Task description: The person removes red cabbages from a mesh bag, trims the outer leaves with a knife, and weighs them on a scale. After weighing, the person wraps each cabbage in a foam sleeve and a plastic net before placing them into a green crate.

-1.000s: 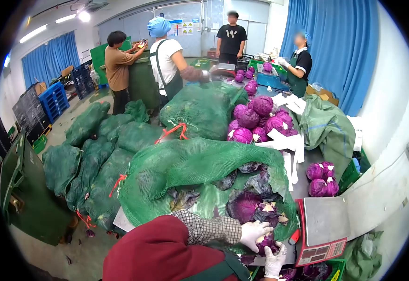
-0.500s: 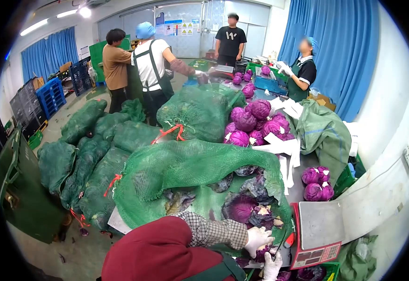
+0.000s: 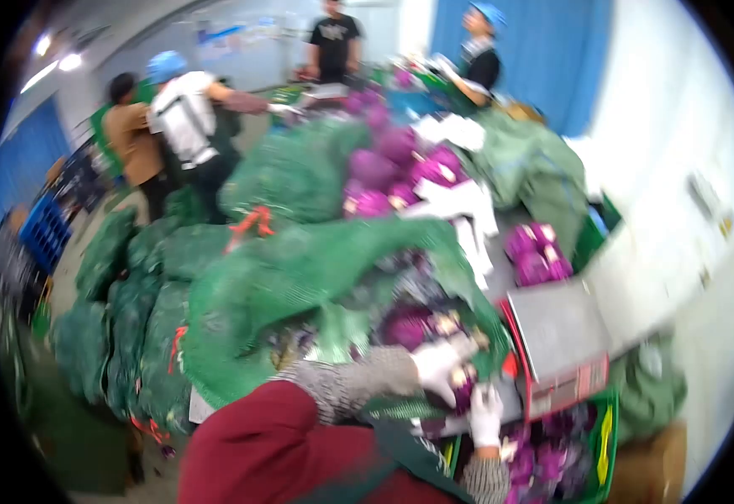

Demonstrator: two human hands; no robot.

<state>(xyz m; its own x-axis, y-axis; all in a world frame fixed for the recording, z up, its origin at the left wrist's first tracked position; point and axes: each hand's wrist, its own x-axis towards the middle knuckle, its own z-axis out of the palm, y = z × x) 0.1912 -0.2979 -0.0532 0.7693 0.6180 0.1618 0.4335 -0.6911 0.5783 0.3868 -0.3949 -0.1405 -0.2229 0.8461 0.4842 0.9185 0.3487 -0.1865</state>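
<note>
Cabbage [image 3: 461,380], purple and small, is sitting between my two gloved hands. My left hand [image 3: 436,367] is gripping it from above, and my right hand [image 3: 486,413] is touching it from below, but blur is hiding those fingers. Just right of my fingers is a scale [image 3: 562,336]. A green net sack [image 3: 299,277] is lying behind them.

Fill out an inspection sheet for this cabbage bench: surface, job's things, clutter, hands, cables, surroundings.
Surface: bench mostly covered; picture blurred.
Job's things: purple cabbage between both gloved hands; open green net sack beside it.
Clutter: loose cabbages, white paper, red scale.
Hands: left hand on the cabbage; right hand at it; grip unclear.
Cables: nothing seen.
Surroundings: full sacks on floor, four people, blue curtain.
</note>
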